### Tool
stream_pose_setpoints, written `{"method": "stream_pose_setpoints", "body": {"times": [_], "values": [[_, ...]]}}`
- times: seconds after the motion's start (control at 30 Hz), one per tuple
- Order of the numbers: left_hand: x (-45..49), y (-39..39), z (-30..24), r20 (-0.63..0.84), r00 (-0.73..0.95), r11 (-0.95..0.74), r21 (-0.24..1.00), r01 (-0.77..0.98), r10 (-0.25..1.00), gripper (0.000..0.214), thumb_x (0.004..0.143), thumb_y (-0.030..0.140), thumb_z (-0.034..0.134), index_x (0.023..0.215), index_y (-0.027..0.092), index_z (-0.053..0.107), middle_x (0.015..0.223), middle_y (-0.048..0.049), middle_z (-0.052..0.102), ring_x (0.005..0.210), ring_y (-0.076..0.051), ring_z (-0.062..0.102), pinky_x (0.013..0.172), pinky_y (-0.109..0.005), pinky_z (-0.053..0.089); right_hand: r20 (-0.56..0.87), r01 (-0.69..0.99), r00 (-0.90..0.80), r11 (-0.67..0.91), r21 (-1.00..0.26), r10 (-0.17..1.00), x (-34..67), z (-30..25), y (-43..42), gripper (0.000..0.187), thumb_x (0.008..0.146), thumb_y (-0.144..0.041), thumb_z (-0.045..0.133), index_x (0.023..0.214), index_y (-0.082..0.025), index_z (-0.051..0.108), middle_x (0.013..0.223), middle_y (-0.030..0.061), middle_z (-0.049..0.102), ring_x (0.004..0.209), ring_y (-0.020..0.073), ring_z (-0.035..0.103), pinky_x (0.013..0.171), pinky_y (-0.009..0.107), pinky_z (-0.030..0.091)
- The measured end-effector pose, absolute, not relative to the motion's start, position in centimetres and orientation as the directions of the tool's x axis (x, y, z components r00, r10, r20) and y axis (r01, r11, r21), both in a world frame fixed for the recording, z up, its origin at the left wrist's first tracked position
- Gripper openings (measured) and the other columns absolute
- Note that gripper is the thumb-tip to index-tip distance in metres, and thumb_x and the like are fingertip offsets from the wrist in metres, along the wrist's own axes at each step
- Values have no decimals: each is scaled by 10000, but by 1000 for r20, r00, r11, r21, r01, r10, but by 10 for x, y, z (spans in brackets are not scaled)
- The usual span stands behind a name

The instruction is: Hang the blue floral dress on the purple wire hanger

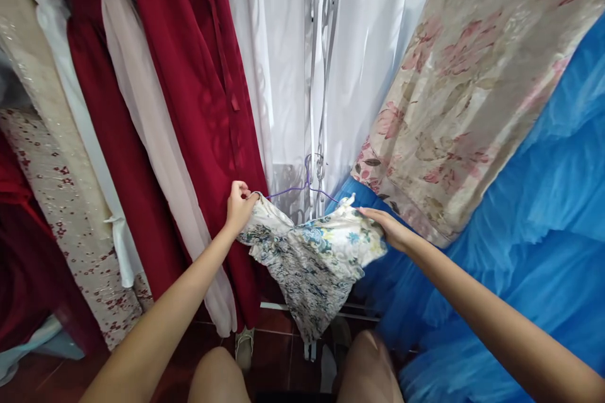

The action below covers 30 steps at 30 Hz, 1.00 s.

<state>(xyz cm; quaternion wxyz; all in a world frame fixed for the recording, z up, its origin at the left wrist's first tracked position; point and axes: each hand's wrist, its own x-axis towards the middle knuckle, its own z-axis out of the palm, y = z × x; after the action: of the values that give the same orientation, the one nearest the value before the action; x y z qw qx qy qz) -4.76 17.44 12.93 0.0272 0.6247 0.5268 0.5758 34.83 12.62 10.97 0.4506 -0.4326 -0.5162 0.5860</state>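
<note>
A white top with a blue and yellow floral print point(314, 252) hangs from a thin purple hanger point(307, 185) in front of me. My left hand point(241, 204) pinches the top's upper left corner, by the strap and the hanger's left end. At the upper right edge, my right hand point(385, 227) grips the cloth, with its thumb or a finger along the edge and the rest hidden behind the fabric. A small white tie or strap point(348, 199) stands up by the hanger's right arm. The gathered lower part narrows to a point with ties dangling below.
White draped cloth with ribbons point(283, 75) hangs directly behind. Dark red dresses point(189, 75) and a pale pink one point(146, 88) hang left. A floral beige dress point(449, 107) and ruffled blue tulle point(529, 233) are right. Shoes point(244, 349) stand on red floor tiles.
</note>
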Motion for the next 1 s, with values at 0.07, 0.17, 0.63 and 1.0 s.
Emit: {"method": "stream_pose_setpoints", "body": {"times": [0.07, 0.17, 0.63, 1.0], "values": [[-47, 175, 129, 690, -254, -426, 650, 629, 678, 235, 772, 352, 644, 868, 212, 482, 766, 28, 522, 725, -149, 523, 704, -247, 398, 15, -60, -192, 3, -998, 981, 361, 104, 121, 350, 770, -499, 772, 835, -158, 734, 769, 63, 758, 674, 202, 682, 650, 288, 542], [-38, 176, 138, 622, -79, -445, 638, 628, 779, 363, 844, 470, 589, 657, 200, 436, 641, 36, 435, 635, -134, 432, 620, -243, 336, 124, -55, -110, 119, -991, 986, 372, 119, 118, 375, 734, -523, 790, 718, -159, 704, 670, 46, 724, 580, 188, 641, 591, 286, 503], [-20, 185, 120, 512, -65, -361, 684, 633, 857, 495, 852, 618, 527, 654, 169, 587, 627, 1, 556, 623, -162, 499, 568, -240, 314, 421, 61, -301, 458, -887, 855, 277, 177, -13, 559, 910, -484, 633, 1403, -244, 527, 1325, 81, 648, 1276, 303, 558, 1071, 473, 464], [-20, 205, 138, 384, 60, -354, 765, 537, 921, 523, 724, 659, 641, 545, 181, 527, 537, -3, 533, 553, -158, 465, 527, -254, 318, 522, 26, -174, 534, -845, 835, 287, 197, 8, 689, 982, -530, 422, 1590, -349, 153, 1480, 63, 522, 1313, 300, 545, 1051, 491, 484]]}}
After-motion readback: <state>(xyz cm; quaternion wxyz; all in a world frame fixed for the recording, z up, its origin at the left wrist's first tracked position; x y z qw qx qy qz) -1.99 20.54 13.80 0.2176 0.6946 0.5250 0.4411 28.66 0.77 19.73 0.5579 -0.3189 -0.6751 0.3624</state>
